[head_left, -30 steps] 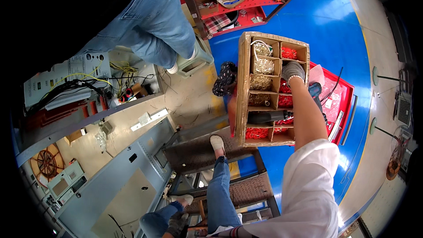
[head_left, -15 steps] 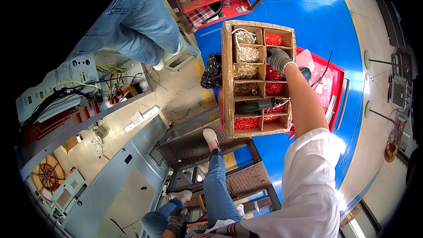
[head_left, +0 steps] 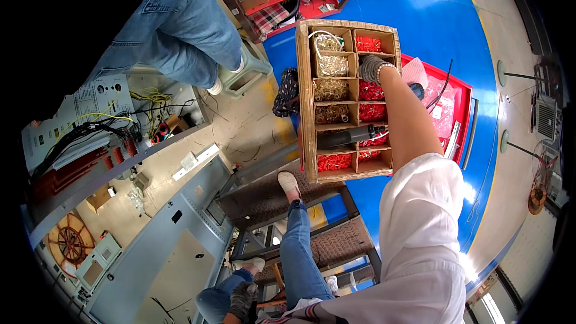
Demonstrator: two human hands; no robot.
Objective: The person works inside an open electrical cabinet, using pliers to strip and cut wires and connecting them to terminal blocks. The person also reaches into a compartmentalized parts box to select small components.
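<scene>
My right hand (head_left: 375, 69), in a grey glove with a beaded bracelet at the wrist, reaches down into a right-column compartment of a cardboard divider box (head_left: 305, 102). Its fingertips are hidden inside, so what they touch does not show. Small red terminals (head_left: 368, 44) fill compartments of the right column. Pale metal terminals (head_left: 332, 66) and brass-coloured ones (head_left: 330, 90) fill the left column. A black-handled tool (head_left: 345, 137) lies across the lower compartments, its right end beside my forearm. My left hand (head_left: 243, 300), also gloved, rests by my knee; its fingers are not clear.
Behind the box stands a red tray (head_left: 463, 99) with pink plastic wrap. A red tool cart (head_left: 282, 1) is at the top. Another person in jeans (head_left: 186, 30) is at upper left, near a green stool (head_left: 255, 72). An open grey cabinet (head_left: 150, 252) with wiring lies at left.
My right hand has shifted slightly up and left in the picture, still in the box. The box has shifted the same way as the view moved. My left hand stays by the knee.
</scene>
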